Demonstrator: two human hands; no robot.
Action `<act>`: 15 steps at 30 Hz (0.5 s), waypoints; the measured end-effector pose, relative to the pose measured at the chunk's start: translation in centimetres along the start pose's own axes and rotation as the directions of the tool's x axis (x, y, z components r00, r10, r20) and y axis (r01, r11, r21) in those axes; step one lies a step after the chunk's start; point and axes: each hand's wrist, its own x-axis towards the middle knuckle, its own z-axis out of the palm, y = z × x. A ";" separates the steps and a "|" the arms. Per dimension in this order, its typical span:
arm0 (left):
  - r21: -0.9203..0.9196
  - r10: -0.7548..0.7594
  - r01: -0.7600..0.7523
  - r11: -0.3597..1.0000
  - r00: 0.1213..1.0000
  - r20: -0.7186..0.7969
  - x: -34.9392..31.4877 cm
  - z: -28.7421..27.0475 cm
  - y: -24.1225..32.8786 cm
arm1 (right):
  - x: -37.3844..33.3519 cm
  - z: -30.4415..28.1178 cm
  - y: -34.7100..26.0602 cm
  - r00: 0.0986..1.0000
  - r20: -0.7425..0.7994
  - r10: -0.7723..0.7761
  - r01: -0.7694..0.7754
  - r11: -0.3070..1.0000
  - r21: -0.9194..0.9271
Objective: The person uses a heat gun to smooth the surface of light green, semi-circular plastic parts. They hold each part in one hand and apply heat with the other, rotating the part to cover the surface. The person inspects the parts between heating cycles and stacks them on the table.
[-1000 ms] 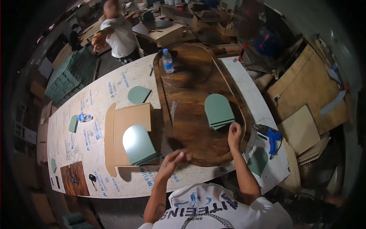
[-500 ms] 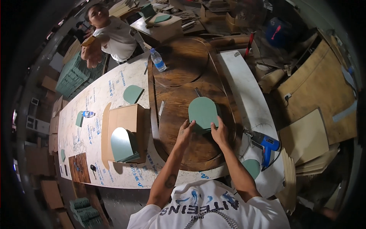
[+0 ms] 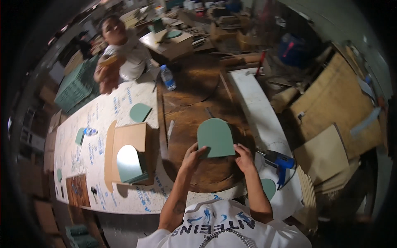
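Note:
Between my two hands is a green arch-shaped board point(image 3: 216, 137), its rounded end pointing away from me. My left hand point(image 3: 192, 157) grips its lower left corner, thumb on top. At the lower right edge, my right hand point(image 3: 244, 157) holds it with thumb and fingers. Beneath it lies a dark brown wooden panel point(image 3: 178, 124) with a rounded outline. To the left, a stack of similar green arch boards point(image 3: 131, 165) rests on a cardboard piece point(image 3: 129, 134); the top one shines with glare.
A blue heat gun or drill-like tool point(image 3: 281, 162) lies at the right. A water bottle point(image 3: 167, 77) stands on the brown panel's far left; another bottle point(image 3: 90, 131) lies on the white table point(image 3: 93, 165). Across the table, a co-worker point(image 3: 128, 58) reaches an arm forward. Loose green boards point(image 3: 139, 112) lie about.
The green board now sits slightly lower and left in view, with my hands farther apart on its sides. The co-worker's hand has lowered. The whole view has shifted a little.

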 end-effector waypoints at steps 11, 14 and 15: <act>-0.062 0.122 -0.112 0.992 0.971 0.206 -9.6 0.8 2.8 | -14.6 4.5 -2.5 0.951 0.116 -0.287 0.310 0.880 -0.359; -0.008 0.105 -0.105 0.994 0.987 0.121 -10.8 0.3 2.6 | -15.3 4.7 -1.7 0.945 0.200 -0.258 0.276 0.959 -0.065; -0.032 0.114 -0.112 0.993 0.990 0.085 -11.3 0.1 2.1 | -15.6 4.2 -0.8 0.971 0.140 -0.192 0.194 0.981 0.005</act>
